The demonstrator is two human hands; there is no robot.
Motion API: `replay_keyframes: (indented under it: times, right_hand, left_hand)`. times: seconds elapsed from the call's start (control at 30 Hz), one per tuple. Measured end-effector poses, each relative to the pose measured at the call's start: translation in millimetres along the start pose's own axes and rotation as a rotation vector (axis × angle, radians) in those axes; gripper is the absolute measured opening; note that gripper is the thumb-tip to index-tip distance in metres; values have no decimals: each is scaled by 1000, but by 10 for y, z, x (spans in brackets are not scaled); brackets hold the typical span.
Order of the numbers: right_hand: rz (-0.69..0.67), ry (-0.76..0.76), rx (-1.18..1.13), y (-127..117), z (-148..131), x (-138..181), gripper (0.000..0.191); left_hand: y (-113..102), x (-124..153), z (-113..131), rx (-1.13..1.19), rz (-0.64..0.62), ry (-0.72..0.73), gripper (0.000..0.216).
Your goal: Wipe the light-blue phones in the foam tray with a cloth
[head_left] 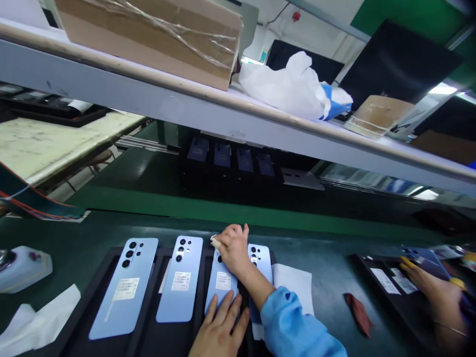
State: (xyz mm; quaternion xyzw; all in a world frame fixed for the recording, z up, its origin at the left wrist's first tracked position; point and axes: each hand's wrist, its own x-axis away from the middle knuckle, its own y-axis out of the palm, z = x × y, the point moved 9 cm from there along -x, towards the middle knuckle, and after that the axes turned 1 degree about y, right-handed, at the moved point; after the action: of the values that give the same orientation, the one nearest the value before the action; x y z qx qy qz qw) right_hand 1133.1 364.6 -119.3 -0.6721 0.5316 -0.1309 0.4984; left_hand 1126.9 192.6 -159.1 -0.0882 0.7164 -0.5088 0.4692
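Note:
Several light-blue smartphones lie face down in a black tray (147, 322), each with a white label on its back. Resting on the lower part of the third smartphone (223, 281) is my left hand (223, 327), with its fingers stretched out. My right hand (233, 248) pinches a small white wipe (214, 242) at the camera end of that same smartphone, partly covering its lenses. My right forearm crosses over the fourth smartphone (260, 254). To the left, the first smartphone (124, 292) and the second smartphone (181, 282) are in full view.
A co-worker's hand (427, 282) with yellow finger covers is at another black tray (390, 302) on the right. A white bottle (26, 270) and crumpled paper (40, 317) lie at left, a dark red cloth (359, 312) at right. A shelf edge (238, 116) crosses overhead.

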Motion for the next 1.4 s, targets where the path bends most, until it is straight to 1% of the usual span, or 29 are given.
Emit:
replay_keyframes:
  times: [0.07, 0.1, 0.17, 0.27, 0.33, 0.37, 0.43, 0.47, 0.53, 0.57, 0.63, 0.7, 0.77, 0.83, 0.87, 0.9, 0.97, 1.0, 1.03, 1.07, 1.13, 1.17, 1.23, 1.3, 1.33, 1.4]
  right_hand:
    - [23, 60, -5, -62, 111, -27, 7]
    - [41, 80, -3, -102, 155, 19, 7]
    - [81, 101, 14, -182, 203, 212, 8]
    - [95, 51, 10, -215, 107, 553, 11]
    - [62, -24, -8, -155, -48, 641, 13]
    - [43, -52, -10, -112, -115, 616, 13]
    - [11, -65, 13, -30, -166, 433, 13]
    - [7, -50, 33, -11, -139, 303, 12]
    - [34, 20, 71, -43, 6, 69, 10]
    - [61, 62, 84, -86, 99, 6, 11]
    - [118, 129, 96, -175, 245, 39, 12]
    - [145, 130, 92, -213, 271, 240, 14]
    - [140, 49, 71, -199, 173, 473, 15]
    - [118, -38, 70, -164, 57, 590, 16]
    - [111, -56, 81, -156, 31, 574, 16]
    - [113, -38, 93, -163, 46, 506, 16]
    - [149, 59, 98, -233, 142, 282, 16]
    - [180, 114, 80, -281, 184, 165, 18]
    - [204, 147, 58, -313, 184, 63, 21]
    - [221, 153, 27, -320, 130, -14, 23]
    - [210, 73, -35, -231, -141, -76, 21]
    - [176, 7, -58, -129, -327, -61, 17]
    - [61, -163, -81, 159, -727, 33, 9]
    - [-55, -309, -74, 457, -1022, 123, 13]
    - [-91, -348, -67, 569, -1098, 123, 15]
    - [-94, -336, -45, 674, -1096, -6, 17]
  left_hand:
    - [-25, -11, -7, -11, 33, -9, 40]
    - [-43, -15, -13, -19, 53, -12, 35]
    - [-69, -15, -26, -23, 90, -18, 30]
    - [-37, 2, -19, 0, 117, -27, 28]
    - [-8, 22, -20, 32, 140, -66, 27]
    - [11, 29, -17, 51, 138, -81, 28]
    - [44, 34, -6, 84, 107, -94, 40]
    - [53, 31, 2, 95, 84, -87, 49]
    - [48, 23, 9, 101, 47, -63, 63]
    - [33, 22, 1, 96, 45, -57, 65]
    - [8, 27, -14, 63, 54, -42, 54]
    - [-8, 39, -22, 24, 83, -29, 37]
    - [-23, 47, -25, 15, 120, -30, 30]
    - [-7, 38, -21, 60, 106, -41, 34]
    - [20, 27, -18, 97, 68, -52, 41]
    - [54, 16, -12, 136, 17, -63, 51]
    - [107, 5, 1, 193, -83, -80, 69]
    - [105, 8, 2, 205, -108, -80, 71]
    - [78, 19, -4, 211, -109, -71, 69]
    - [27, 41, -25, 211, -87, -60, 64]
    - [-124, 129, -139, 185, -11, -65, 50]
    - [-208, 197, -233, 148, 25, -94, 44]
    - [-368, 358, -461, 30, 67, -196, 41]
    - [-510, 497, -637, -82, 84, -269, 44]
    - [-563, 541, -688, -117, 88, -280, 46]
    - [-618, 574, -733, -149, 80, -270, 47]
